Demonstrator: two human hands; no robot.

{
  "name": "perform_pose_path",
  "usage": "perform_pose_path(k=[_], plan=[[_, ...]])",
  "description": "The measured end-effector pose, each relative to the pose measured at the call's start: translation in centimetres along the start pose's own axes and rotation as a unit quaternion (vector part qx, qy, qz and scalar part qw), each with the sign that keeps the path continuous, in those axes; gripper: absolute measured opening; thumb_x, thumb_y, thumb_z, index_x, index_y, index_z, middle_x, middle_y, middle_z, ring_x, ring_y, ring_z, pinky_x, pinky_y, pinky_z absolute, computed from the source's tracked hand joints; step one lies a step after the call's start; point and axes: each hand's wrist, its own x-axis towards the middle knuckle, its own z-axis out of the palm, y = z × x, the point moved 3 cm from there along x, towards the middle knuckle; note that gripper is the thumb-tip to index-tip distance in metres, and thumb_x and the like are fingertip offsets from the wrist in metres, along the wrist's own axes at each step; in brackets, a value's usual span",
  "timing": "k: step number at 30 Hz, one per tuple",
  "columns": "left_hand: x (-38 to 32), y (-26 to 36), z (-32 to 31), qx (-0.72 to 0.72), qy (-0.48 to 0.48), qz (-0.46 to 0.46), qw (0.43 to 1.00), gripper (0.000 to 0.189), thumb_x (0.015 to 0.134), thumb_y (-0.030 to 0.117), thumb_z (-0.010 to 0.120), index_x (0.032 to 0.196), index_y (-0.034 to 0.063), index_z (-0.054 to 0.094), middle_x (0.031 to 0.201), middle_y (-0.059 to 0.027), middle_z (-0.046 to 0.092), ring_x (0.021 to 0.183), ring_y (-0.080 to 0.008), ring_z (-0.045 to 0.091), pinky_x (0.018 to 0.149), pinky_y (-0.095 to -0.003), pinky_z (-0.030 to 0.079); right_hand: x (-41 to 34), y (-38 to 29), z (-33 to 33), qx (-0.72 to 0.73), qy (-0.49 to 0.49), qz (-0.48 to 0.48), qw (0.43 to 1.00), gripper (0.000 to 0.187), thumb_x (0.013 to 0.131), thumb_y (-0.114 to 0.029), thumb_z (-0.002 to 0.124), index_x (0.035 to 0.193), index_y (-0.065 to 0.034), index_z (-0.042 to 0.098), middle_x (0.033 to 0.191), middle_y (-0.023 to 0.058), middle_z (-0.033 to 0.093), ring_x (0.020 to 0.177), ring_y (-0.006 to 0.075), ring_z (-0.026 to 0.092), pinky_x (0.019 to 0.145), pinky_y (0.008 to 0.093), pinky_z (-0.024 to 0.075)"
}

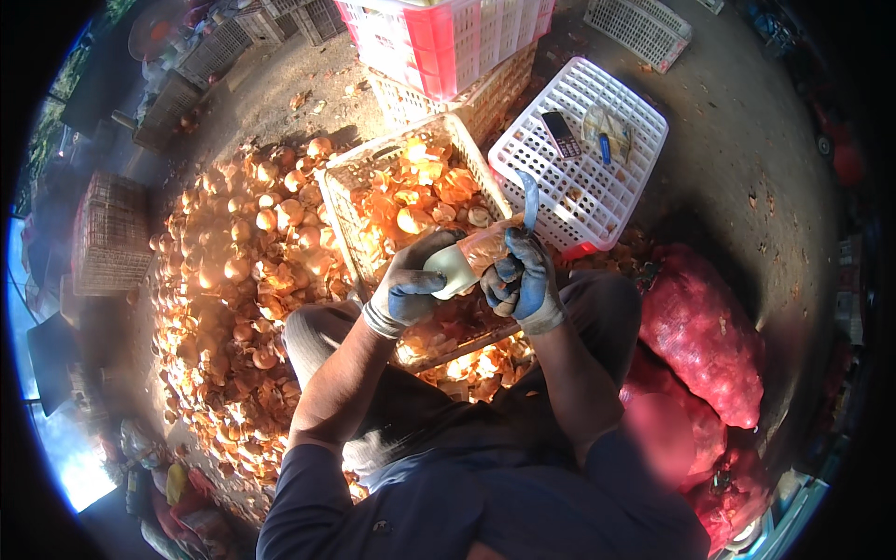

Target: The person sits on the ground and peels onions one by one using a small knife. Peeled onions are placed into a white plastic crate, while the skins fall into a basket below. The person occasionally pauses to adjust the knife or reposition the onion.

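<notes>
Gloved in grey and blue, my left hand (411, 283) grips a mostly bare, pale onion (451, 271). A brown flap of onion skin (484, 245) spans from the onion to my right hand (526, 276), which is gloved too. That hand is closed around a knife, its curved blade (529, 196) pointing up and away from me; the handle is hidden by the fingers. Under both hands a cream plastic crate (341, 222) stands tilted between my knees, holding loose skins and a few onions (414, 220).
A heap of onions (238, 269) and skins spreads on my left. An upturned white crate (546, 187) at front right carries a keypad phone (561, 134), a blue lighter-like object (605, 148) and a plastic pouch (607, 129). Stacked crates (448, 45) stand ahead; red mesh sacks (700, 329) lie at right.
</notes>
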Motion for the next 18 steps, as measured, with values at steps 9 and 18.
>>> perform_pose_path(k=[9,18], plan=[[-0.4,0.3,0.6,0.083,0.058,-0.071,0.992,0.086,0.089,0.031,0.069,0.152,-0.0094,0.028,0.123,-0.0204,0.063,0.101,-0.0259,0.067,0.084,-0.0347,0.055,-1.0,-0.7,1.9,-0.108,-0.029,0.028,0.993,0.014,0.102,-0.022,0.058,0.110,-0.0109,0.054,0.056,-0.0005,0.041,0.036,0.0109,0.036,0.034,0.0258,0.0285],[-0.1,0.4,0.5,-0.073,0.025,-0.035,0.996,0.090,0.073,0.024,0.069,0.149,-0.0097,0.033,0.134,-0.0231,0.058,0.113,-0.0313,0.065,0.095,-0.0396,0.054,1.1,0.0,-1.0,0.117,-0.140,0.007,0.983,0.011,0.103,-0.027,0.051,0.102,-0.0162,0.052,0.055,-0.0023,0.036,0.039,0.0165,0.039,0.036,0.0325,0.0335]])
